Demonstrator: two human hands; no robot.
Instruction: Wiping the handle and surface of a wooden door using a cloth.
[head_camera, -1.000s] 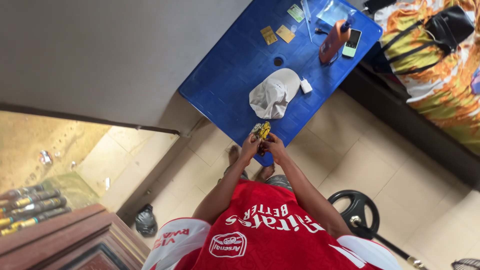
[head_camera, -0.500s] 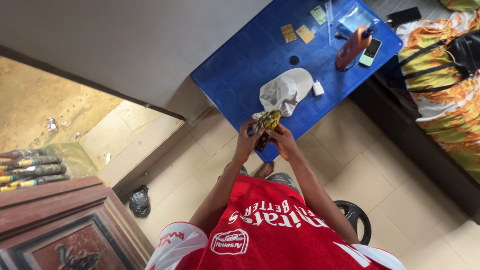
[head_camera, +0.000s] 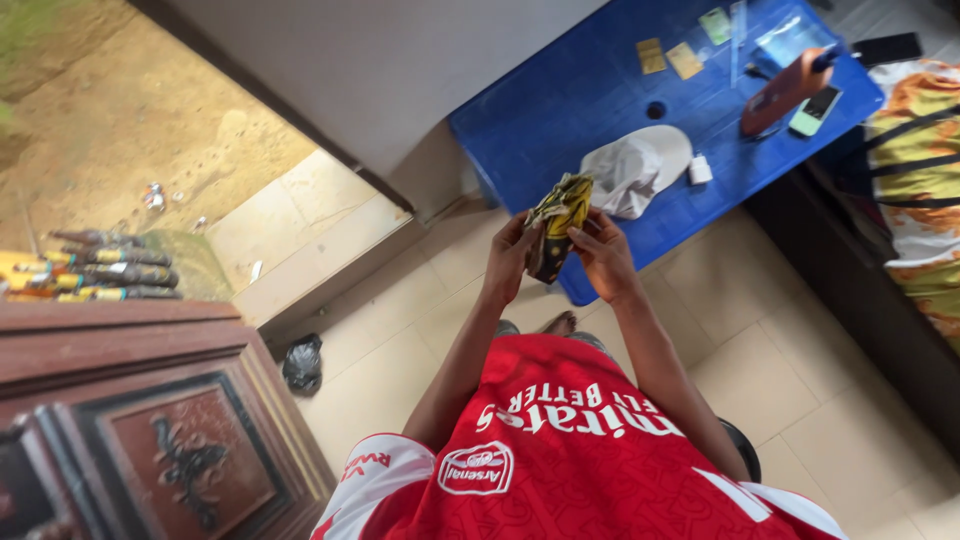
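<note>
Both my hands are raised in front of my chest and hold a folded yellow and dark patterned cloth (head_camera: 558, 218) between them. My left hand (head_camera: 510, 255) grips its lower left side, with the fingers wrapped round it. My right hand (head_camera: 603, 258) pinches its right edge near the top. The cloth hangs over the near corner of a blue plastic table (head_camera: 560, 110). A white cap (head_camera: 635, 170) lies on that table just beyond my hands.
On the table are a small white charger (head_camera: 699, 170), an orange bottle (head_camera: 785, 92), a phone (head_camera: 815, 110) and several cards (head_camera: 668, 57). A bed with patterned sheets (head_camera: 910, 150) stands right. A carved wooden door (head_camera: 150, 430), a black bag (head_camera: 302, 362) and bottles (head_camera: 100, 275) are left.
My hands have lifted the cloth higher and closer to me, and it now hangs longer between them. The view has swung, so the table sits further right.
</note>
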